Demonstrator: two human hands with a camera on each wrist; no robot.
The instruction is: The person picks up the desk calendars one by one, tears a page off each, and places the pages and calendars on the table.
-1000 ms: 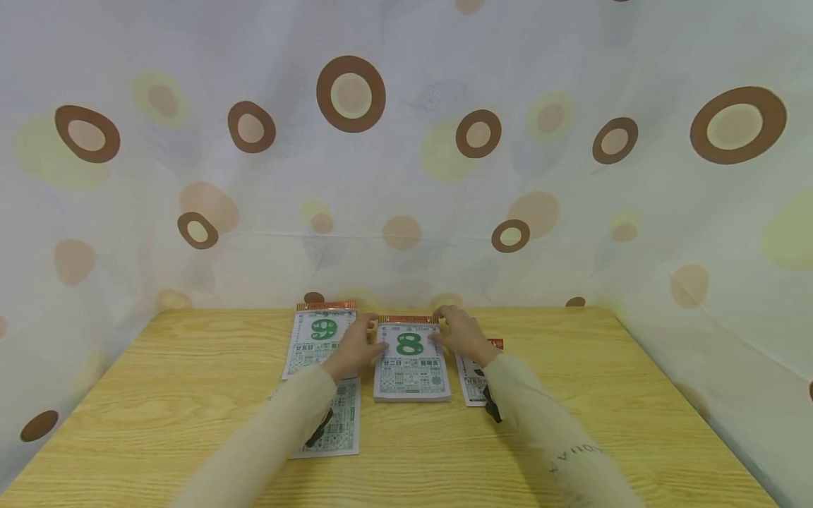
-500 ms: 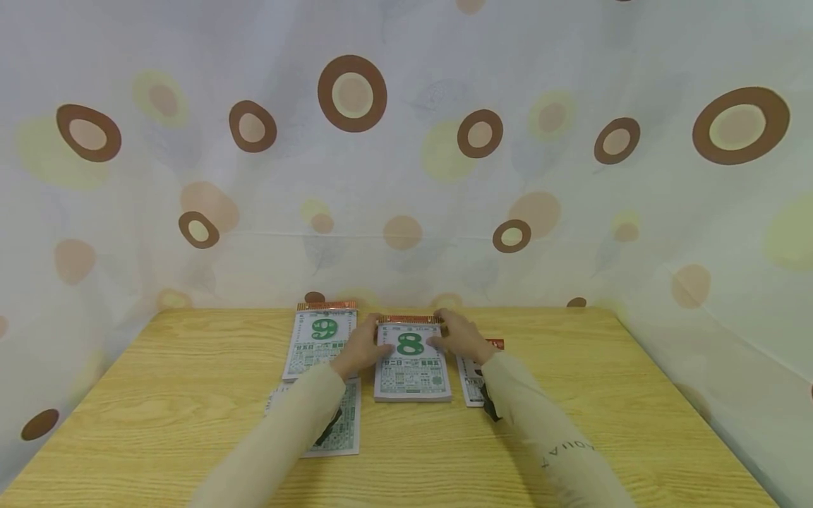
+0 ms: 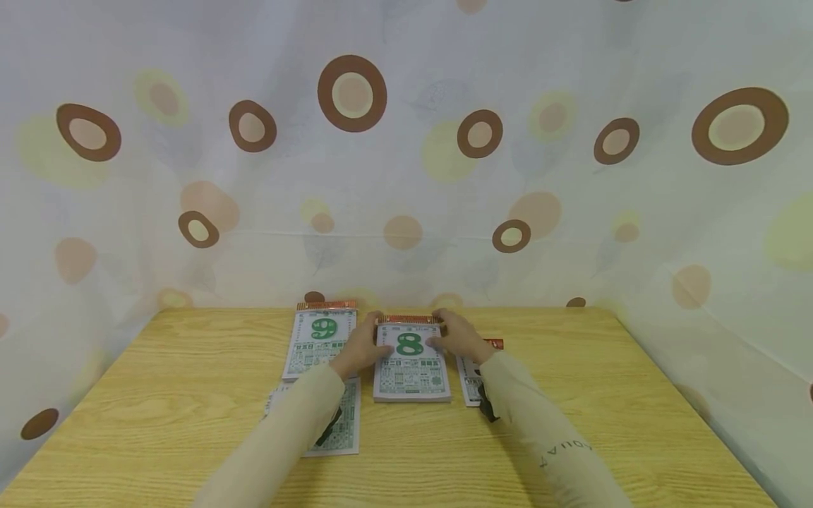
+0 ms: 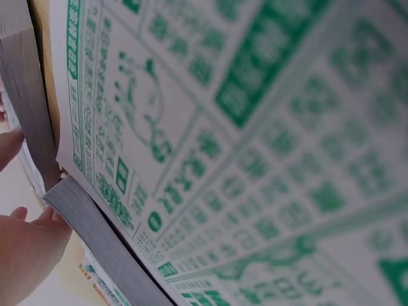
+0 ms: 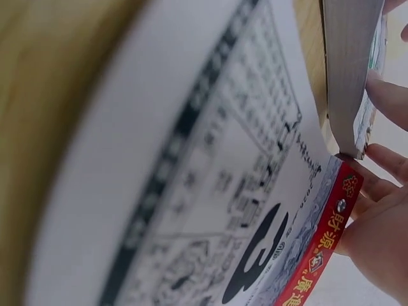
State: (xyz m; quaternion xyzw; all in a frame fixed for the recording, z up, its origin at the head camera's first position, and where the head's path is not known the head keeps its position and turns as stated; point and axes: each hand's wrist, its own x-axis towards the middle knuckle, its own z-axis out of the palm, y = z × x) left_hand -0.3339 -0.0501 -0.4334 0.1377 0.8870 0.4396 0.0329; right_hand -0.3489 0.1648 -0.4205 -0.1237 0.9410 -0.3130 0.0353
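A thick tear-off calendar with a big green 8 lies flat on the table in the middle of the head view. My left hand grips its upper left side, thumb over the page edge. My right hand holds the upper right side the same way. Both hands' farther fingers are partly hidden behind the calendar's top. In the left wrist view, the left hand shows beside the thick page edges. The right wrist view shows the right hand, its thumb against the pad's side.
A calendar with a green 9 lies to the left. Below it, another green-printed calendar is partly under the left sleeve. A smaller calendar with a red header lies partly under the right forearm. A patterned curtain hangs behind the table.
Since a second ago, the left forearm has shifted slightly right and both thumbs have come a little farther over the page. The calendars stay where they were.
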